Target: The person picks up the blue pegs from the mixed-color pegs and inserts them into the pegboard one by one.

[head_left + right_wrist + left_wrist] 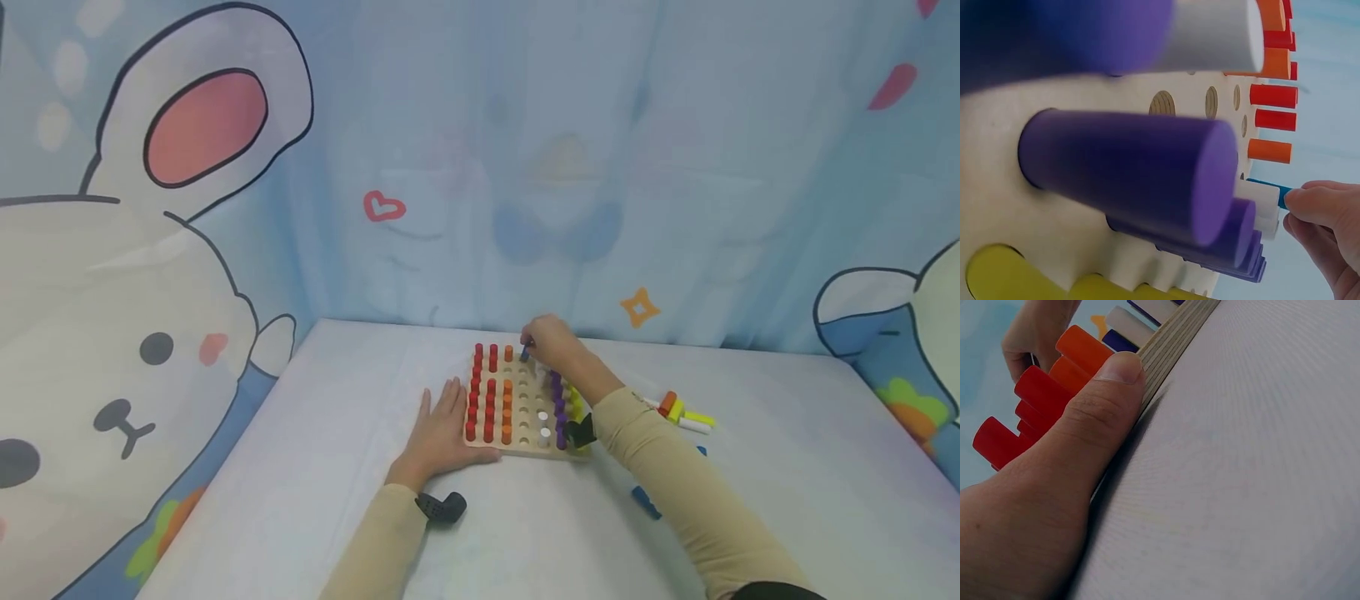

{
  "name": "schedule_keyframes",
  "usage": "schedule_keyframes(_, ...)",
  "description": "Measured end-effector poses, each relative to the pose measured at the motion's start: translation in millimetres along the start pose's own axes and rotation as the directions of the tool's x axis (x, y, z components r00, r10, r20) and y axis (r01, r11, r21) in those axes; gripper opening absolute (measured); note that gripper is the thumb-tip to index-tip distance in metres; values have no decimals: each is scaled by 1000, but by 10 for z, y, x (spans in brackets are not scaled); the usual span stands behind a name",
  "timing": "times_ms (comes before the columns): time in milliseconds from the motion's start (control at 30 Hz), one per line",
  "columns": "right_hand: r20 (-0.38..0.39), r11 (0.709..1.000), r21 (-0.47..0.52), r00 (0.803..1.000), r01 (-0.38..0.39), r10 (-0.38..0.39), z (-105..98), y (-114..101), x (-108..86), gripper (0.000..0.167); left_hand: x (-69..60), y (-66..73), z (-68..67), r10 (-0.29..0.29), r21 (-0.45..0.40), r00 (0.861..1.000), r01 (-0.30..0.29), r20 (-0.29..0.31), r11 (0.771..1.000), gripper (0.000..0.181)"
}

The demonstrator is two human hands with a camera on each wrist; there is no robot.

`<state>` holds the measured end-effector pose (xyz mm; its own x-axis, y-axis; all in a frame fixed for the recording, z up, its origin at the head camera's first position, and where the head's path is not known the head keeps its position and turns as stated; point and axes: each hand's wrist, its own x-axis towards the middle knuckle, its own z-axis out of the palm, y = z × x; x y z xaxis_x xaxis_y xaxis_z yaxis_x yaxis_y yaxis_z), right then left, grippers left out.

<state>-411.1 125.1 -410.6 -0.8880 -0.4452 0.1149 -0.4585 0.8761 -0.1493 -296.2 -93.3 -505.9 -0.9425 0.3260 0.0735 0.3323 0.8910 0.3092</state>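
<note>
A wooden pegboard on the table bears rows of red, orange, white, purple and yellow pegs. At its far edge my right hand pinches a blue peg between thumb and fingers. In the right wrist view this peg is at the far end of a row of holes, beside a white peg; whether its tip is inside a hole is hidden. My left hand rests against the board's near left corner, fingers straight along the left side. Its thumb lies along the near edge, close to the red and orange pegs.
Loose yellow, white and orange pegs lie right of the board, beyond my right forearm. A blue peg lies nearer, with another blue piece partly behind the sleeve. A printed curtain hangs behind the white table.
</note>
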Motion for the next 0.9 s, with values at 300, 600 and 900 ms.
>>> schedule_keyframes(300,22,1000,-5,1000,11,-11,6,-21,-2,15,-2,0,-4,-1,2,1000,1,-1,1000,126)
schedule_keyframes(600,14,997,-21,998,69,-68,45,-18,-16,15,4,4,-4,5,11,1000,-5,-4,1000,125)
schedule_keyframes(900,43,999,-30,998,41,-39,41,-49,2,17,7,-2,-12,0,5,1000,0,1,1000,125)
